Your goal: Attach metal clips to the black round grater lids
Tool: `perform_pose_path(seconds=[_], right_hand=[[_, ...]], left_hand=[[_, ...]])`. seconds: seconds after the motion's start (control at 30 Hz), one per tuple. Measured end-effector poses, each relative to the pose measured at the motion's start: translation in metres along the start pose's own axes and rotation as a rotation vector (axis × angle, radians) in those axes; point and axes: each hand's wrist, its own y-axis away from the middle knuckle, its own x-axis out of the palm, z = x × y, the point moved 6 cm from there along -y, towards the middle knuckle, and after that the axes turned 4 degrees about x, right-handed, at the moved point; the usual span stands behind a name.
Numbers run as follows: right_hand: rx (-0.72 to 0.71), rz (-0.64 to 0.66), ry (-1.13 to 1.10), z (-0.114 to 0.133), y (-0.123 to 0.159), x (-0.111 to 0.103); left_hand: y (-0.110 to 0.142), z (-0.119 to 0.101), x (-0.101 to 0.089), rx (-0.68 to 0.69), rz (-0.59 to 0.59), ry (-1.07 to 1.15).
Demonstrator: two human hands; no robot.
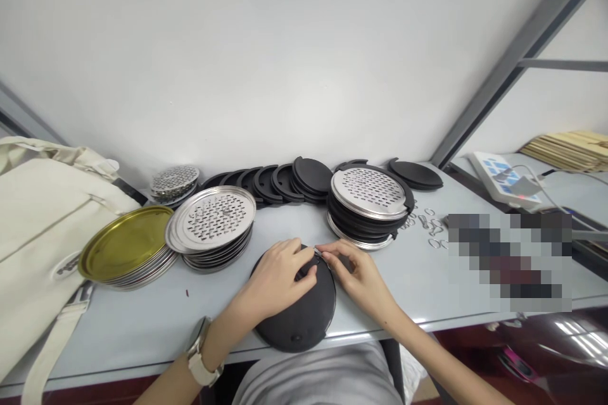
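Note:
A round black plastic disc (297, 323) lies at the table's front edge. Curled over its far part is my left hand (285, 275), its fingers gripping the disc near the rim. My right hand (354, 272) pinches a small shiny metal piece (317, 252) at the disc's far right edge. The fingertips of both hands almost meet there and partly hide it. Just beyond my right hand stands a stack of black discs (354, 223), topped by a perforated metal grater plate (368, 191). Loose metal rings (430, 224) lie to its right.
Left of my hands are a stack of metal grater plates (218, 221) and gold-coloured round lids (128, 240). Black discs (266, 183) lean in a row along the wall. A cream bag (52, 221) occupies the far left; a metal post (503, 63) rises at right.

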Motion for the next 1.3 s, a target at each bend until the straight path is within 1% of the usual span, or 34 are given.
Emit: perform_pose_path(seconds=[0.13,0.33,0.5,0.7,0.93,1.13,1.3], right_hand=[[0.024,-0.001,-0.031,-0.0034,0.0004,0.0011],[0.049,0.039,-0.04,-0.003,-0.0006,0.0029],[0.04,0.05,-0.071,-0.0026,-0.0016,0.0041],[0.008,0.047,-0.012,-0.0053,-0.0002,0.0056],[0.01,0.09,-0.056,-0.0053,0.0002,0.0094],[0.027,0.1,-0.036,-0.0027,0.0026,0.0084],[0.03,0.108,-0.069,-0.0036,0.003,0.0083]], left_hand=[[0.0,-0.0001,0.0007,0.001,0.005,-0.002],[-0.0011,0.0007,0.0022,0.008,0.013,-0.014],[-0.0018,0.0011,0.002,0.018,0.012,-0.015],[-0.0024,0.0003,0.0026,0.026,0.007,-0.014],[-0.0025,0.0,0.0023,0.035,-0.013,-0.024],[-0.0026,-0.0005,0.0019,0.044,-0.018,-0.028],[-0.0029,-0.0004,0.0021,0.04,-0.009,-0.032]])
